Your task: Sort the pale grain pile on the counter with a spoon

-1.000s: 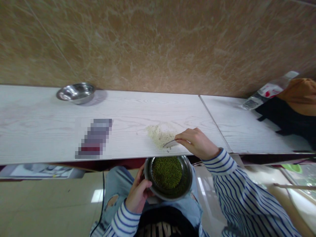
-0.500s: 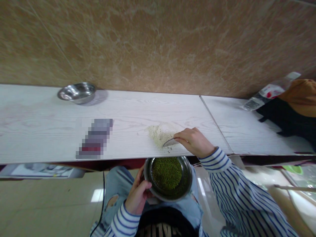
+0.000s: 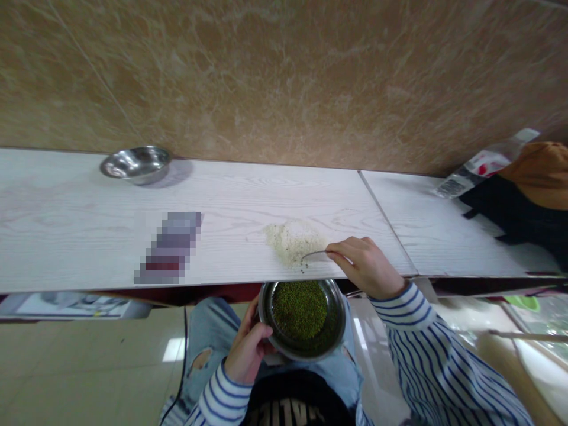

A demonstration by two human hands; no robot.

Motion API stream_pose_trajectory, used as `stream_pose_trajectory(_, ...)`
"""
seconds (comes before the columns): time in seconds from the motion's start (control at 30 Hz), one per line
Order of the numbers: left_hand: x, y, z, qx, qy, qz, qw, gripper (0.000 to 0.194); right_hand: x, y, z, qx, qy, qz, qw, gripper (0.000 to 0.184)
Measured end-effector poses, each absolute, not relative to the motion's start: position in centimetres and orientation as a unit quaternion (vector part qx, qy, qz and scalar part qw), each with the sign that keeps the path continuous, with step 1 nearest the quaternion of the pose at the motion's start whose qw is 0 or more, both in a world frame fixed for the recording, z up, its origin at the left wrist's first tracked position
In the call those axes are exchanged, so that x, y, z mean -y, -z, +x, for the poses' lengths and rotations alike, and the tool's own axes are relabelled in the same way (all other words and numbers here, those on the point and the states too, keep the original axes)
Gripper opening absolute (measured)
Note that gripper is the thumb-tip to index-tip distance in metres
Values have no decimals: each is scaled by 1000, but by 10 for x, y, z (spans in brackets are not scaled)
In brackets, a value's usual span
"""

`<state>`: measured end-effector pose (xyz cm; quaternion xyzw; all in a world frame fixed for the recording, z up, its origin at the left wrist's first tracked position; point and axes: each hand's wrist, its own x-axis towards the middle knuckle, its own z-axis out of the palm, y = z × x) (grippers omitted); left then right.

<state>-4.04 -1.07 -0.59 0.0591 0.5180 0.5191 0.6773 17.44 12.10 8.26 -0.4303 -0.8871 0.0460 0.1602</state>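
My left hand (image 3: 249, 346) is closed on the left rim of a steel bowl (image 3: 339, 322), thumb over the edge. Small green beans (image 3: 302, 310), which look like mung beans, lie inside. The bowl is held just below the front edge of the table, over my lap. Above the tabletop my right hand (image 3: 366, 265) pinches a thin curved metal spoon (image 3: 314, 253), its handle mostly hidden in the fingers. The spoon's tip is at the front right side of a spread pile of pale grains (image 3: 290, 239). Several dark bits lie by the tip.
A second steel bowl (image 3: 136, 165) stands at the back left of the white table (image 3: 231, 195). A blurred-out flat item (image 3: 171, 248) lies nearer the front. To the right are a plastic bottle (image 3: 474, 168) and a black and brown cloth item (image 3: 528, 201). A marbled wall (image 3: 284, 83) rises behind.
My right hand has moved a little right and towards me, drawing the spoon back; its blade now shows edge-on. My left hand and the bowl of beans have stayed in place.
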Motion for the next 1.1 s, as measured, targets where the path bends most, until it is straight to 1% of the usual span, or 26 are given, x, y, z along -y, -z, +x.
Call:
stream_pose_trajectory(0.37, 11, 6, -40, -527, -516, 64, 672, 78, -108, -78, 177, 887, -34, -437, 148, 22)
stream_pose_trajectory(0.6, 12, 8, -39, -534, -508, 58, 673, 73, -105, -75, 183, 881, -31, -446, 153, 23)
stream_pose_trajectory(0.97, 11, 7, -41, -529, -509, 73, 675, 76, -103, -75, 178, 880, -46, -449, 146, 23)
stream_pose_trajectory(1.1, 11, 5, -41, -522, -513, 66, 678, 74, -105, -74, 175, 882, -43, -447, 142, 23)
